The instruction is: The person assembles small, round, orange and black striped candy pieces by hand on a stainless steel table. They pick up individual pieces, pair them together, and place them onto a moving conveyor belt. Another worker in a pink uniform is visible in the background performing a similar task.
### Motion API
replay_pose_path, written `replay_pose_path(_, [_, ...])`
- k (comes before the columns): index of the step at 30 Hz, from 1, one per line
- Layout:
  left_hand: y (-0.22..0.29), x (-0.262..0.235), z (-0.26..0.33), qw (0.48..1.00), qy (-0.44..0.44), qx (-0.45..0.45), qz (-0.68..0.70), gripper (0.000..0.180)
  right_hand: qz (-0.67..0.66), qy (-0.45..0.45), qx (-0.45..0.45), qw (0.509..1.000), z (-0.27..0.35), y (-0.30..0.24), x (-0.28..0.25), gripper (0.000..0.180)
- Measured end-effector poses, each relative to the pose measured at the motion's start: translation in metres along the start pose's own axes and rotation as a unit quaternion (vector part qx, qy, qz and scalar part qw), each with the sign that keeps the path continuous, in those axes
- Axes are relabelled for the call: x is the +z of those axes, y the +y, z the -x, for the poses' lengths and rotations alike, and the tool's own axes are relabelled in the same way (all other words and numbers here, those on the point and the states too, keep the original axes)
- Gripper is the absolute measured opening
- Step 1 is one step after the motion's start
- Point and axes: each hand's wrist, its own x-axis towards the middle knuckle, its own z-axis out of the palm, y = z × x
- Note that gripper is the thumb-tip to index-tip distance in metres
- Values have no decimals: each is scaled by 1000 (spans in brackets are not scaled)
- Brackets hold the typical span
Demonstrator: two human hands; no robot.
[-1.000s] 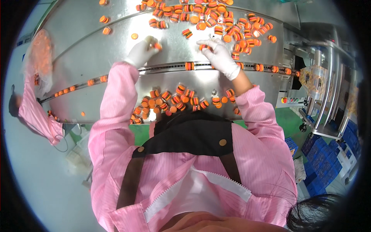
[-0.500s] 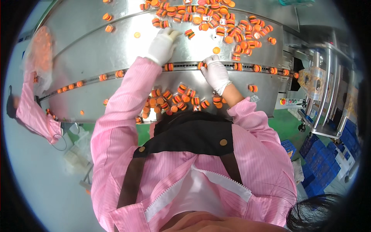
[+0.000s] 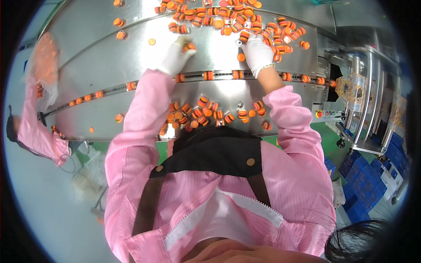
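My left hand (image 3: 176, 56), in a white glove, is closed on a small orange layered burger-shaped candy (image 3: 189, 46) above the far part of the steel table. Over to the right, my right hand (image 3: 259, 53), also gloved, pinches another burger-shaped candy (image 3: 244, 36) at the near edge of a large heap of such candies (image 3: 234, 19). A narrow conveyor channel (image 3: 223, 75) crosses the table nearer than both hands. Burger-shaped candies stand in it at intervals, one in the middle (image 3: 237, 74). A single orange disc (image 3: 240, 57) lies beside my right hand.
A smaller candy pile (image 3: 199, 115) lies at the table's near edge. At the right, the channel leads into a metal-framed machine (image 3: 366, 101). Blue crates (image 3: 362, 188) stand on the floor there. At the far left, a person in pink (image 3: 41, 136) is beside a clear bag of orange pieces (image 3: 46, 61).
My right hand has left the conveyor and moved out to the far heap. My left hand has picked up a candy from the table. Candies on the conveyor have shifted right.
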Motion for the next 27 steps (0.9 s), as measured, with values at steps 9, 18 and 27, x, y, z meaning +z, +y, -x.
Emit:
replay_pose_path(9, [-72,-95,161,939,175,-206,214,35,-110,95,-56,988,26,-9,-8,24])
replay_pose_path(18, [-134,-116,189,937,181,-293,62,32,-336,-52,-220,914,95,-80,9,15])
replay_pose_path(27, [-87,-71,111,944,-33,-293,-149,30,-313,-98,-333,884,129,-123,19,26])
